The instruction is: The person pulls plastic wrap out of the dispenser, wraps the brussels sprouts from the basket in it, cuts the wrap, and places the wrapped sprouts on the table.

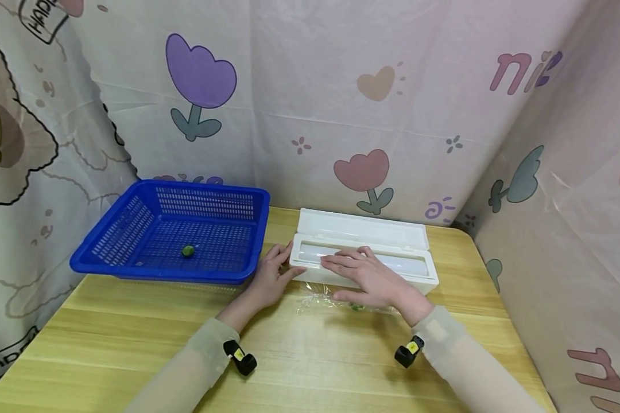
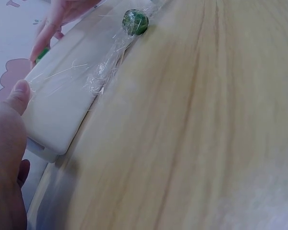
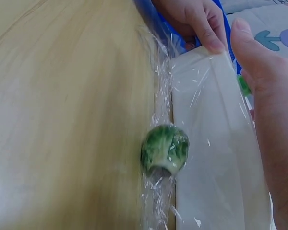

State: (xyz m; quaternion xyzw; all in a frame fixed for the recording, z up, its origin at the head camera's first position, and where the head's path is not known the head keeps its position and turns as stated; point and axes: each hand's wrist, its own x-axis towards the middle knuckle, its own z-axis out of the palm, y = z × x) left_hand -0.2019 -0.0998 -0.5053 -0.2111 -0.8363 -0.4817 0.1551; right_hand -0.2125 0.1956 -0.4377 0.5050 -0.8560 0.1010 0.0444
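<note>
A white cling film dispenser [image 1: 364, 276] stands on the table with its lid [image 1: 364, 228] raised at the back; a pale roll [image 1: 400, 264] lies inside. My left hand [image 1: 270, 278] grips its left end, thumb on the front face. My right hand [image 1: 369, 277] lies over its top, fingers extended and touching it near the middle. Beside those fingers a small green piece [image 3: 244, 85] shows, mostly hidden. Clear cling film [image 1: 317, 296] hangs down the front. In it, against the dispenser's lower front edge, sits a Brussels sprout [image 3: 164, 149], largely covered by my right hand in the head view.
A blue plastic basket [image 1: 245, 275] stands left of the dispenser, close to my left hand, with another Brussels sprout [image 1: 188, 250] on its floor. The wooden table [image 1: 310, 367] extends toward me. Printed curtains [image 1: 299, 103] hang behind the table and at both sides.
</note>
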